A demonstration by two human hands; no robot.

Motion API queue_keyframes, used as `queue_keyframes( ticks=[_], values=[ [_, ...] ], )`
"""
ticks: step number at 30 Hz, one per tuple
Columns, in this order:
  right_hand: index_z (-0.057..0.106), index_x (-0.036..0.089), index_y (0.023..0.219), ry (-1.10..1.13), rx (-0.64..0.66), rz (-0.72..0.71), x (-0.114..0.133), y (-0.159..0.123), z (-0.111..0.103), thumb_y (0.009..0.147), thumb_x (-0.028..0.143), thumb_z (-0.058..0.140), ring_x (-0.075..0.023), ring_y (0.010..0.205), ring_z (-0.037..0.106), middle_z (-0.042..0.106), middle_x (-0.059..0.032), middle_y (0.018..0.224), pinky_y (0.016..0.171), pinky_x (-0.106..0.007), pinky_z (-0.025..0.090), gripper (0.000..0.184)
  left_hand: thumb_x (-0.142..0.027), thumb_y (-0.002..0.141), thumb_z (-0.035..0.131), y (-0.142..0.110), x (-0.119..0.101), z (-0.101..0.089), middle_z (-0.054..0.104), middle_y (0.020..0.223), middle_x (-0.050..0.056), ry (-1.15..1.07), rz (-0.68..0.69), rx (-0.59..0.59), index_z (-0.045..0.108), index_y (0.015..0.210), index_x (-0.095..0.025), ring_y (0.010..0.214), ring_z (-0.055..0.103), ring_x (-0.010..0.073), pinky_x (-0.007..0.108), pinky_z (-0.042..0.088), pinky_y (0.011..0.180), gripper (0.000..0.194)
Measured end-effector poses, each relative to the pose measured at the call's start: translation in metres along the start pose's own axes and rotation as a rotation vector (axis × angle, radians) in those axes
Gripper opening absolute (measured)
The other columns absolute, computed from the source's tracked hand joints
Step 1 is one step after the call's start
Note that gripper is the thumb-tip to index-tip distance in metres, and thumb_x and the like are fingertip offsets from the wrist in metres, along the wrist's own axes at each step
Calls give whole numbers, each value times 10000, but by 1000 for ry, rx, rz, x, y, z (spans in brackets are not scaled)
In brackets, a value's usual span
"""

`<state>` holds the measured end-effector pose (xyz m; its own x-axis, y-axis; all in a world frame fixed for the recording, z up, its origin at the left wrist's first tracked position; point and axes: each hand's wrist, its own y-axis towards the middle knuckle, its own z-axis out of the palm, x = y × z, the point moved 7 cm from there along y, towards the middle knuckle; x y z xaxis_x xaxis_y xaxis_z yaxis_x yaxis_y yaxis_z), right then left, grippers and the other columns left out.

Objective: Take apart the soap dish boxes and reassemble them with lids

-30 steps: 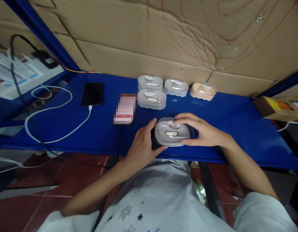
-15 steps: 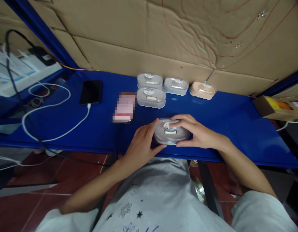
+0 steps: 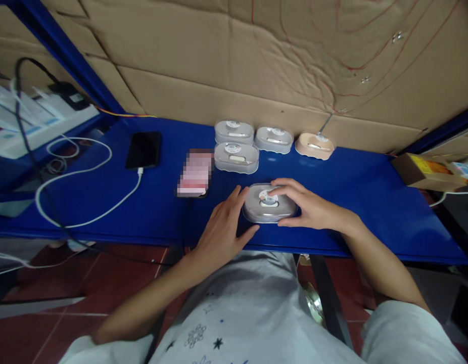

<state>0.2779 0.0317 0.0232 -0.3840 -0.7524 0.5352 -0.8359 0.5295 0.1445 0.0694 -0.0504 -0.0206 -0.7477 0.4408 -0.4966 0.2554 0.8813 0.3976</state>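
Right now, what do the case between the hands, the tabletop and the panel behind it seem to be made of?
Case: probably glossy plastic, judging by pale highlights along its transparent-looking cover, greyish beneath. Tabletop: blue, smooth, fairly shiny with soft reflections; perhaps painted metal, though unclear. Panel: likely matte brown cardboard, given its creases and folds.

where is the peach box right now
In the head view, the peach box stands at the back of the blue table, right of centre, beside the cardboard wall; its nearest neighbour is the grey box just to its left.
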Motion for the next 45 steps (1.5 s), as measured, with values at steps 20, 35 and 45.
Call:
queue_keyframes(
  ticks=[20,35,45],
  values=[
    [531,251,1576,-323,-657,234,-100,6,-47,1094,634,468,-369,1587,465,535,-188,1651,1321,-654,363,618,-381,1083,630,-1,-2,3,560,1638,167,48,45,30,593,1524,-231,1426,602,377,631,511,1197,468],
    [504,248,545,-262,-1012,340,-88,-30,-75,1118,731,337,-154,484,538,526,-5,495,555,-320,429,768,-308,1176,443,0,-10,-13,729,877,52,-100,153,-79,598,851,-216,860,703,224,397,563,821,372],
    [717,239,1119,-292,-960,237,-105,-19,-72,1137,505,416,-231,807,703,743,-80,968,781,-404,578,402,-161,1126,510,-2,-9,-8,768,1010,37,-143,138,-45,662,1157,-226,944,728,214,387,559,894,168]
  ],
)
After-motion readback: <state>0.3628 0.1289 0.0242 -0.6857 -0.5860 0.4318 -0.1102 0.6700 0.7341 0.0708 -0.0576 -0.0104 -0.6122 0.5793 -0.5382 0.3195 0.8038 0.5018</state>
